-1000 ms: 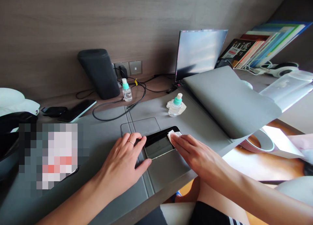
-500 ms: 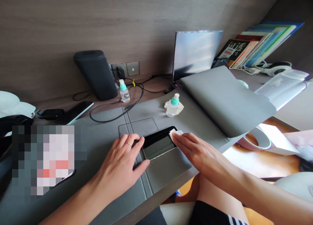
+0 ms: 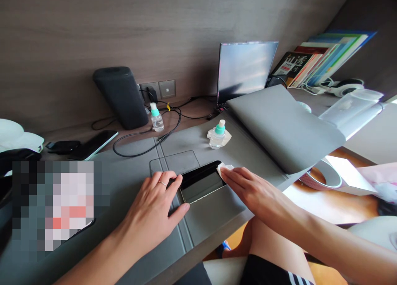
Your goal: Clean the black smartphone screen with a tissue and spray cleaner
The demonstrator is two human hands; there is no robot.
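Observation:
A dark-screened phone (image 3: 201, 185) lies flat on the grey desk mat (image 3: 214, 223). My left hand (image 3: 158, 202), with a ring on one finger, steadies its left end, thumb and index finger apart at the edge. At the phone's right end, my right hand (image 3: 248, 188) presses a white wipe (image 3: 223, 168) under its fingertips. Behind the phone, a small clear bottle with a teal collar (image 3: 217, 137) stands by a crumpled white tissue (image 3: 227, 137). A transparent rectangular outline (image 3: 175, 161) lies just beyond my left fingers.
A second bottle (image 3: 157, 119), black cables (image 3: 178, 123) and a tall black speaker (image 3: 122, 99) stand at the back. Another phone (image 3: 93, 145) lies left. On the right are an upright screen (image 3: 246, 72), a large grey folded cover (image 3: 285, 128), books (image 3: 325, 59) and headphones (image 3: 349, 87).
The right hand and wipe have shifted slightly right at the phone's end. My left hand stays at the left end. The camera view has moved a little.

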